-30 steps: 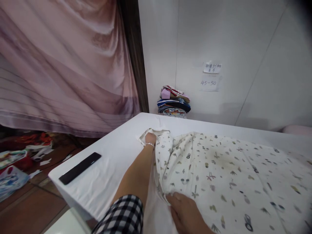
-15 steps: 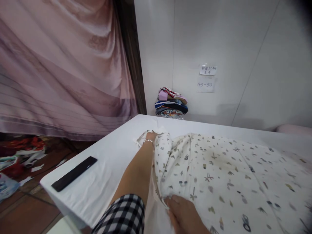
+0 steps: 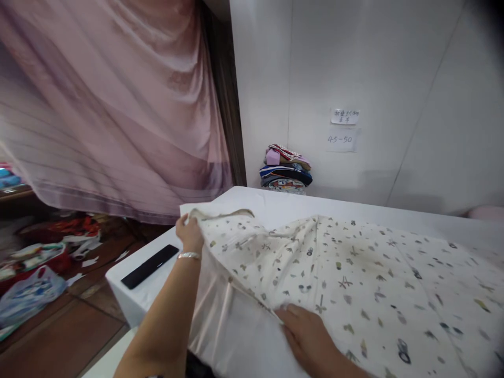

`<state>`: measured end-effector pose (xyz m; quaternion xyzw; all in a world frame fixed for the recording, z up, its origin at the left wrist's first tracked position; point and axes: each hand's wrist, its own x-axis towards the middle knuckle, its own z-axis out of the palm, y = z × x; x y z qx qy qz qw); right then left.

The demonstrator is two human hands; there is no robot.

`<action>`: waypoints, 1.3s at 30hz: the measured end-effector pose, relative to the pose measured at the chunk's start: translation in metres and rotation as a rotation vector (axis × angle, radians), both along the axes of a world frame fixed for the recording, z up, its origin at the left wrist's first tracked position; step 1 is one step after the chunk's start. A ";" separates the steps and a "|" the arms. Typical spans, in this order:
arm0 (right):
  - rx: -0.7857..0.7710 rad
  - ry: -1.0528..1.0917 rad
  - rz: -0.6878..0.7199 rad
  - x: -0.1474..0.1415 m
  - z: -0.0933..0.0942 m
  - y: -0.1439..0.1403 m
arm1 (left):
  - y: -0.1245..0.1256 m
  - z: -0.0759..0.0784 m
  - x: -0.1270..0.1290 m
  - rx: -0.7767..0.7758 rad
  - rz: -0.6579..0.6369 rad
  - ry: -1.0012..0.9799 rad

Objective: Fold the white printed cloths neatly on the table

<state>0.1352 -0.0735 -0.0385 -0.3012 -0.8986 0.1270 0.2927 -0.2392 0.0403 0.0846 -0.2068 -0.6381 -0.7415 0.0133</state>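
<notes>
A white cloth (image 3: 354, 283) printed with small plant and sunglasses-like figures is spread over the white table, its left part lifted and creased. My left hand (image 3: 189, 231), with a bracelet at the wrist, grips the raised left corner of this cloth. The fingers are closed on its edge. Lower down, my right hand (image 3: 303, 331) pinches the near edge of the same cloth; the cloth stretches between both hands. Beneath the lifted edge, pale, slightly shiny material shows.
A dark flat slab-like object (image 3: 149, 266) lies at the left end of the white table (image 3: 252, 197). A stack of folded fabrics (image 3: 286, 169) stands behind it by the wall. A pink curtain (image 3: 129, 105) hangs at left, above bags (image 3: 31, 296) and scraps on the tiled floor.
My left hand has moved left and toward me, pulling the cloth's corner out so the bunched left part opens. My right hand keeps its hold on the near edge. The view has shifted slightly left.
</notes>
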 end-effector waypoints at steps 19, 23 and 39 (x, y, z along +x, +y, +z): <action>-0.144 -0.237 0.061 0.011 0.037 -0.010 | -0.089 0.019 0.096 -0.134 -0.393 0.588; -0.326 -0.120 0.062 0.012 0.045 -0.009 | -0.114 -0.006 0.159 -0.304 -0.638 0.962; -1.788 1.148 0.146 -0.053 0.058 0.012 | -0.159 -0.060 0.179 -0.218 -0.540 0.816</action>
